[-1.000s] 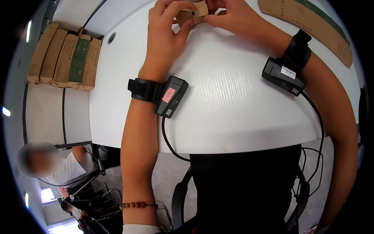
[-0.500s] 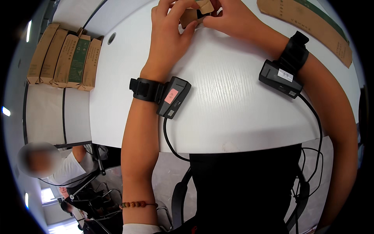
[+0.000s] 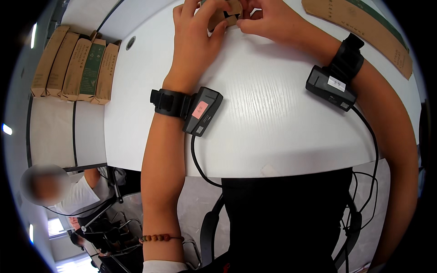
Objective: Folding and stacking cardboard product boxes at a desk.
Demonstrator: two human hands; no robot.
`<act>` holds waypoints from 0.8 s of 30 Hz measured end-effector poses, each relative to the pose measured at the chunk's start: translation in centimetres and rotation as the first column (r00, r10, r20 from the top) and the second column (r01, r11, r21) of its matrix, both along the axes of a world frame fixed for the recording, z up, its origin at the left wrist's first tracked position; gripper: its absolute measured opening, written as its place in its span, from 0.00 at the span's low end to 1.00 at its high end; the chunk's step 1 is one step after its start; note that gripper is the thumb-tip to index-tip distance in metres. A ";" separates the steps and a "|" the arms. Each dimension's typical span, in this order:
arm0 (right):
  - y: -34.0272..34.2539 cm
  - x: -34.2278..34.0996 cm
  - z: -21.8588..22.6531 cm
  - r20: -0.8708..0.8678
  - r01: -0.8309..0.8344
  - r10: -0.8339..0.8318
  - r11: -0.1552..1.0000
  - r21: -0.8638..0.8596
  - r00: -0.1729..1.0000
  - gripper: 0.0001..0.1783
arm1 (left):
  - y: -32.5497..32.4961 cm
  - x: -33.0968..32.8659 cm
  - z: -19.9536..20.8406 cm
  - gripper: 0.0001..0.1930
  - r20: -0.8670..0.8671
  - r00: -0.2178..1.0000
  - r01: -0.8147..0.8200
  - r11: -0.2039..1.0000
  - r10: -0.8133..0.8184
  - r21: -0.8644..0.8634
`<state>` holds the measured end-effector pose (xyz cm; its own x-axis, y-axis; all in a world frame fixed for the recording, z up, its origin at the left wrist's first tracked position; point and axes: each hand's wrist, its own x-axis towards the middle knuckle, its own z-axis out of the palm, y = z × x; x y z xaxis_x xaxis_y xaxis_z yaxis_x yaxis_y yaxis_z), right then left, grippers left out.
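At the upper edge of the view, a small brown cardboard box [image 3: 231,20] sits between my hands with its end flaps toward me. A dark gap shows between the flaps. My left hand [image 3: 196,34] grips the box's left side, fingers curled over it and thumb by the lower flap. My right hand [image 3: 269,20] is closed at the right side, thumb and fingertips at the flaps' edge. The box's far part is cut off by the frame. Each wrist wears a black strapped device with a cable.
A flat brown and green carton [image 3: 359,29] lies at the far right of the white table [image 3: 259,109]. Several similar boxes [image 3: 68,68] stand in a row at the left, near a round cable hole [image 3: 131,43]. Another person [image 3: 84,198] sits beyond the table's left side.
Both hands have shifted slightly away from me with the box. The flaps at its end have changed position, and a lower flap now shows between my thumbs.
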<state>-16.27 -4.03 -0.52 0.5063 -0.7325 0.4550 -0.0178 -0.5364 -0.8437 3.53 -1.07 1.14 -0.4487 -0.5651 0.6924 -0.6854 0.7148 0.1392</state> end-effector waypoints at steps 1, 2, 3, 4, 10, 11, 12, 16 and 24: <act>0.2 -0.1 0.2 -0.002 0.001 -0.001 1.000 -0.001 1.000 0.25 | -0.1 0.0 -0.1 0.22 -0.002 1.000 0.001 1.000 -0.001 -0.001; 0.4 -0.1 0.4 -0.007 0.019 -0.019 0.999 -0.033 1.000 0.24 | -0.4 0.1 -0.2 0.22 -0.002 1.000 -0.009 1.000 0.009 -0.001; 0.5 0.1 0.3 -0.006 0.031 -0.032 0.997 -0.064 0.999 0.23 | -0.6 0.4 -0.4 0.21 0.002 1.000 -0.025 1.000 0.025 0.001; 0.4 0.2 0.2 -0.004 0.026 -0.027 0.998 -0.064 1.000 0.23 | -0.9 0.5 -0.5 0.21 0.004 1.000 -0.030 1.000 0.030 0.001; 0.4 0.2 0.0 -0.026 0.204 -0.208 0.973 -0.110 0.978 0.17 | -0.6 -0.2 -0.4 0.21 -0.122 0.992 0.025 0.994 -0.011 0.109; 0.3 0.2 0.0 -0.023 0.210 -0.213 0.972 -0.107 0.977 0.17 | -0.6 -0.3 -0.4 0.22 -0.108 0.993 0.046 0.996 -0.038 0.073; 0.3 0.3 -0.1 -0.019 0.212 -0.215 0.972 -0.100 0.976 0.17 | -0.5 -0.2 -0.4 0.22 -0.090 0.994 0.064 0.997 -0.060 0.040; 0.5 0.1 0.5 -0.079 0.257 -0.265 0.961 -0.102 0.961 0.16 | -0.7 0.1 -0.2 0.23 -0.075 0.996 0.055 0.998 -0.052 0.040; 0.4 0.5 0.3 0.033 0.098 -0.097 0.994 -0.044 0.995 0.17 | -0.4 0.0 0.0 0.14 -0.202 0.979 0.044 0.991 -0.018 0.125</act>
<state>-15.78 -3.64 -0.22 0.4188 -0.7560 0.5031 -0.0463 -0.5711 -0.8196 3.50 -1.45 1.10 -0.3276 -0.6429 0.6924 -0.6119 0.7028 0.3630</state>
